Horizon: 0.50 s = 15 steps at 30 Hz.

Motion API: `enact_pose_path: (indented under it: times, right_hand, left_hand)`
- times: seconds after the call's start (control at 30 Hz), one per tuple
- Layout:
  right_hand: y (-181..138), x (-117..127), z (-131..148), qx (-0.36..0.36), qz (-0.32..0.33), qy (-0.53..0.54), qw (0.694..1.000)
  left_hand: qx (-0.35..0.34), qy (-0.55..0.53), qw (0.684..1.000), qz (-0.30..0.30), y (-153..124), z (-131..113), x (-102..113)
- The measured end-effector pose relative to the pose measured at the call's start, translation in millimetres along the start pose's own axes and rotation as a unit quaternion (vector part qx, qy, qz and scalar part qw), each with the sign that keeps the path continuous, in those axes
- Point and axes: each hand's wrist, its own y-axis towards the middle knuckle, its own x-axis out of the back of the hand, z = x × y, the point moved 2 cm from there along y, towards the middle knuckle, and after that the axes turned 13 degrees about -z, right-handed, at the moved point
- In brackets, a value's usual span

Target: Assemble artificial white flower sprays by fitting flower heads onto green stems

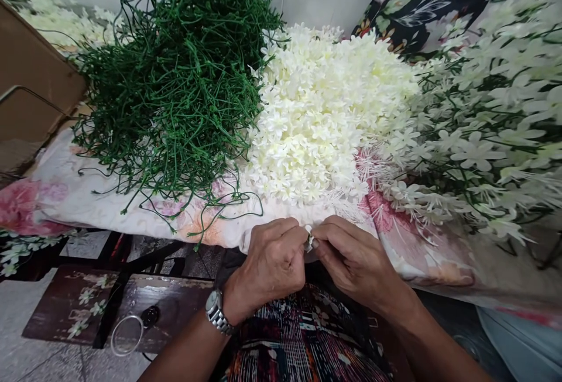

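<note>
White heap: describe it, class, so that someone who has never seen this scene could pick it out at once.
On the flowered cloth, look just beyond the left hand and right hand. Between the green stems and the stemmed flowers lies the white heap. Unlike both neighbours, its packed blossoms show no green stalks among them.

Silver watch (215, 306), patterned clothing (302, 341)
Linked metal band (223, 324) on left wrist (235, 300); dark cloth streaked white, red and orange.
</note>
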Motion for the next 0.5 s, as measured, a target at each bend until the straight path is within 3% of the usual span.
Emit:
enact_pose_path:
  times: [0.3,0.5]
  right_hand:
    - [9.3,21.9,8.0,0.046,-0.011,-0.063,0.997]
    - [11.6,26.1,16.9,0.070,-0.032,-0.061,0.995]
  left_hand:
    - [0.118,-0.136,0.984,-0.009,6.2,3.4,9.5]
    - [0.144,-0.174,0.974,0.004,8.8,-0.2,15.0]
